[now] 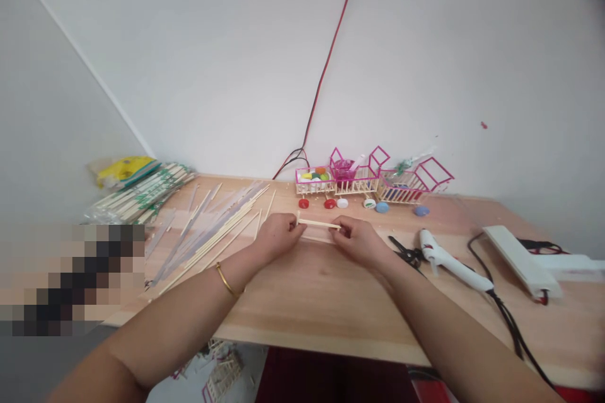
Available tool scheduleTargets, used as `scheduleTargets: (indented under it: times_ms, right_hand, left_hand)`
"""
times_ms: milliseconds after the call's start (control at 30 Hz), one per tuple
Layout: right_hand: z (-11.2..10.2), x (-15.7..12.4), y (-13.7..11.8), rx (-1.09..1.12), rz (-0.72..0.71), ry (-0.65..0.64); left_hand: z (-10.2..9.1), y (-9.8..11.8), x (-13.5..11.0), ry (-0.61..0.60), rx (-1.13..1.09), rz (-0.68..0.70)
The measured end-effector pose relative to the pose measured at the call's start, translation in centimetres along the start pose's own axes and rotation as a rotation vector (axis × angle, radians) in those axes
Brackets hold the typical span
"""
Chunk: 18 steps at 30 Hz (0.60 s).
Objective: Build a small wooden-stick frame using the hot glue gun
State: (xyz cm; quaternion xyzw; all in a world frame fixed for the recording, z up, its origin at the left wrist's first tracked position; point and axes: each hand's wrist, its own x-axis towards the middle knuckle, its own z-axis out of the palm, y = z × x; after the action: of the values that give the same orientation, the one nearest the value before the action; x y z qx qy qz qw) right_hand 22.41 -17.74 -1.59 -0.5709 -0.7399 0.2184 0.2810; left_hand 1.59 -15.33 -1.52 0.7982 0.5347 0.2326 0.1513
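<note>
Pinching a thin, pale wooden stick (319, 223) by its ends above the light-brown wooden table (326, 302), the left hand (278, 237) and right hand (362, 240) grip with narrowed fingers; uneven pressure could snap it.

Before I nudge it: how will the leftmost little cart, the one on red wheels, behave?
The cart may roll, given its round wheels, though I can't see whether they turn. Its thin, open slatted build suggests fragility under a hard squeeze. If tipped, the coloured pieces near its top might spill.
</note>
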Motion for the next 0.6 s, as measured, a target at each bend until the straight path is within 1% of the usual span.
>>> scheduleTargets:
  times_ms: [67, 167, 233, 267, 333, 400, 467, 533, 600]
  right_hand:
    - [-0.3, 0.1, 0.4, 0.014, 0.023, -0.027]
    - [-0.7, 0.1, 1.0, 0.027, 0.096, -0.059]
    - [-0.9, 0.1, 1.1, 0.022, 0.13, -0.073]
    - [-1.1, 0.1, 1.0, -0.016, 0.141, -0.067]
    - [-1.8, 0.2, 1.0, -0.164, 0.169, -0.023]
    - [-3.0, 0.2, 1.1, -0.341, 0.234, 0.059]
    - [-4.6, 0.3, 1.7, -0.449, 0.333, 0.141]
    - [-5.9, 0.2, 2.7, -0.522, 0.461, 0.192]
    - [-6.7, 0.2, 3.7, -0.567, 0.582, 0.182]
  left_hand:
    - [0.0, -0.1, 0.1, -0.022, -0.122, 0.016]
    - [0.2, -0.2, 0.2, -0.019, -0.27, -0.023]
    - [0.3, -0.3, 0.2, -0.014, -0.294, -0.042]
    - [0.3, -0.3, 0.2, -0.015, -0.288, -0.035]
    - [0.3, -0.3, 0.2, -0.01, -0.263, 0.0]
    - [0.4, -0.4, 0.2, 0.007, -0.242, 0.027]
    - [0.4, -0.4, 0.2, 0.017, -0.234, 0.042]
    - [0.4, -0.5, 0.2, 0.011, -0.231, 0.051]
    - [0.4, -0.5, 0.2, 0.003, -0.222, 0.058]
